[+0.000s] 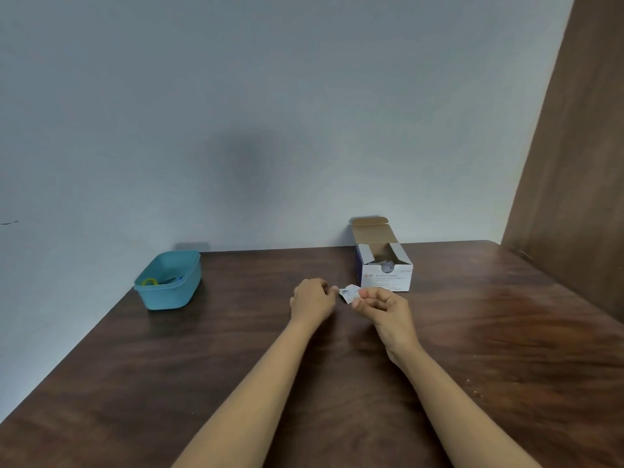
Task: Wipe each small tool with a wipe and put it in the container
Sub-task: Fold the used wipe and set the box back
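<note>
Dark brown wood-grain table: a teal rectangular plastic container stands at the far left edge; an open white cardboard swab box stands far centre-right, well apart.

A dark brown, wood-grained tabletop stretches beneath the left hand and the right hand, glossy to the right of the right hand. Beyond both hands rises a pale blue-grey wall with a soft dark shadow on it, above and a little left of the left hand. Far to the left of that hand the wall bears a small dark mark. Well right of the right hand stands a brown wooden panel – tall, leaning in the wide view. A few pale specks dot the tabletop nearer than the right hand, to its right.
</note>
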The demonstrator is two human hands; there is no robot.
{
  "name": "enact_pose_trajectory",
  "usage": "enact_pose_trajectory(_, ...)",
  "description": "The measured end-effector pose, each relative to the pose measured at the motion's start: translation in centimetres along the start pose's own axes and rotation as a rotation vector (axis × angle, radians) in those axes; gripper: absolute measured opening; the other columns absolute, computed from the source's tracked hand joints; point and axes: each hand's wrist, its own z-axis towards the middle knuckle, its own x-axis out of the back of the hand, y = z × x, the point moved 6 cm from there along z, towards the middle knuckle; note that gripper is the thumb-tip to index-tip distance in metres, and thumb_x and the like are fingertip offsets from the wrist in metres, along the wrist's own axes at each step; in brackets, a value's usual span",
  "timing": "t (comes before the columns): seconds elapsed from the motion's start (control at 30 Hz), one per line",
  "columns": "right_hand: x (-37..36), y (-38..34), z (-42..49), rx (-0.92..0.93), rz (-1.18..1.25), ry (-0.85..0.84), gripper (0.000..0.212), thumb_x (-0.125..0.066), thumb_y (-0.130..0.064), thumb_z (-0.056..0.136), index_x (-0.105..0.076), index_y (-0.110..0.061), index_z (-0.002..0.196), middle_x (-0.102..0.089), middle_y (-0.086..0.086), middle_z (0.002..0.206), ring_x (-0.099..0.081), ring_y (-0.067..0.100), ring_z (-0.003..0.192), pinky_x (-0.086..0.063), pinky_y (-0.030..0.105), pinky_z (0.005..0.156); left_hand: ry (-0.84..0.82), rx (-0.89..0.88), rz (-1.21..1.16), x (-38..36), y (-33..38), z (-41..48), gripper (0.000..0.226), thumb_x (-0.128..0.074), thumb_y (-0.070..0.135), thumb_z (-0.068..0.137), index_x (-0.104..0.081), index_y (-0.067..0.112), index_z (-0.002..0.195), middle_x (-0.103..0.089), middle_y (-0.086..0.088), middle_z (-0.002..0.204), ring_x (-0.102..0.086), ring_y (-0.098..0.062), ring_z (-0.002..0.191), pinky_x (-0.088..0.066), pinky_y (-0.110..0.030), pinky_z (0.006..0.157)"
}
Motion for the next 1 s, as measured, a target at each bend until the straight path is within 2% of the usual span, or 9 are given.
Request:
enact_pose_trajectory(0.17,-0.2,0.2,0.4,0.021,0.043,-0.019,0.014,-0.074,-0.005,0.079,-0.071,-0.013,0.09,-0.073,-0.003,0.08,-0.065,0.005,0.077,-0.048,0.012,0.071,0.119,0.036,0.083,-1.5,0.8,-0.4,0.039,-0.05,0.055,0.088,-0.069,0.029,0.111,-0.062,-0.002,0.116,-0.047,-0.028,0.117,-0.031,-0.041,0.095)
enact_pose_trajectory(0.33,0.5,0.4,0.6,-0.001,0.186,0.069,0.011,-0.07,0.0,0.082,-0.067,-0.01,0.087,-0.073,-0.003,0.073,-0.065,0.003,0.069,-0.048,0.013,0.067,0.169,-0.011,0.126,-1.8,1.3,-0.7,0.037,-0.057,0.052,0.082,-0.065,0.031,0.112,-0.06,0.0,0.114,-0.048,-0.025,0.113,-0.031,-0.04,0.091)
enact_pose_trajectory(0.43,0.6,0.4,0.8,-0.021,0.247,0.085,0.013,-0.067,0.002,0.083,-0.066,-0.01,0.085,-0.071,-0.001,0.072,-0.061,0.0,0.062,-0.045,0.013,0.059,0.178,-0.046,-0.038,-1.3,1.2,-0.8,0.028,-0.067,0.045,0.079,-0.063,0.031,0.103,-0.067,0.008,0.103,-0.057,-0.016,0.104,-0.031,-0.035,0.087)
enact_pose_trajectory(0.53,0.6,0.4,0.9,-0.035,0.275,0.09,0.015,-0.066,0.003,0.083,-0.069,-0.012,0.083,-0.067,-0.003,0.067,-0.053,0.007,0.063,-0.041,0.02,0.061,0.203,-0.129,-0.287,-0.5,1.4,-1.4,0.019,-0.072,0.026,0.077,-0.063,0.029,0.093,-0.066,0.011,0.084,-0.061,-0.01,0.082,-0.04,-0.027,0.075)
enact_pose_trajectory(0.63,0.7,0.5,0.8,-0.032,0.267,0.095,0.017,-0.067,0.003,0.083,-0.073,-0.013,0.083,-0.065,-0.001,0.068,-0.05,0.01,0.065,-0.04,0.022,0.062,0.227,-0.175,-0.496,0.3,1.5,-2.3,0.022,-0.072,0.013,0.077,-0.067,0.027,0.093,-0.068,0.008,0.08,-0.062,-0.001,0.07,-0.048,-0.016,0.064)
enact_pose_trajectory(0.77,0.4,0.2,0.7,0.008,0.188,0.045,0.018,-0.065,0.001,0.085,-0.075,-0.014,0.087,-0.066,0.002,0.072,-0.05,0.01,0.066,-0.041,0.019,0.059,0.167,-0.085,-0.75,0.1,0.3,-2.6,0.032,-0.075,0.006,0.078,-0.067,0.02,0.105,-0.073,-0.002,0.086,-0.069,-0.008,0.076,-0.057,-0.02,0.068)
enact_pose_trajectory(0.83,0.2,0.1,0.6,0.027,0.117,0.029,0.018,-0.064,0.001,0.086,-0.075,-0.013,0.09,-0.068,0.003,0.075,-0.052,0.009,0.067,-0.043,0.018,0.059,0.087,-0.035,-0.89,-0.3,0.1,-2.9,0.026,-0.074,0.003,0.079,-0.067,0.012,0.103,-0.073,-0.008,0.089,-0.071,-0.013,0.077,-0.058,-0.024,0.065)
enact_pose_trajectory(0.93,0.1,0.0,0.4,0.044,0.056,0.015,0.017,-0.063,-0.002,0.087,-0.075,-0.014,0.093,-0.07,0.004,0.081,-0.055,0.007,0.068,-0.044,0.018,0.06,0.052,-0.042,-0.895,-0.4,0.3,-3.4,0.015,-0.072,0.004,0.081,-0.069,0.014,0.093,-0.073,-0.009,0.087,-0.069,-0.012,0.073,-0.057,-0.022,0.062)
enact_pose_trajectory(1.0,0.2,0.1,0.4,0.047,0.038,0.023,0.017,-0.064,-0.003,0.088,-0.075,-0.014,0.095,-0.072,0.001,0.084,-0.059,0.004,0.068,-0.046,0.017,0.061,0.029,-0.044,-0.896,-0.5,0.3,-3.5,0.014,-0.07,0.005,0.083,-0.072,0.011,0.096,-0.074,-0.008,0.088,-0.069,-0.012,0.073,-0.057,-0.023,0.063)
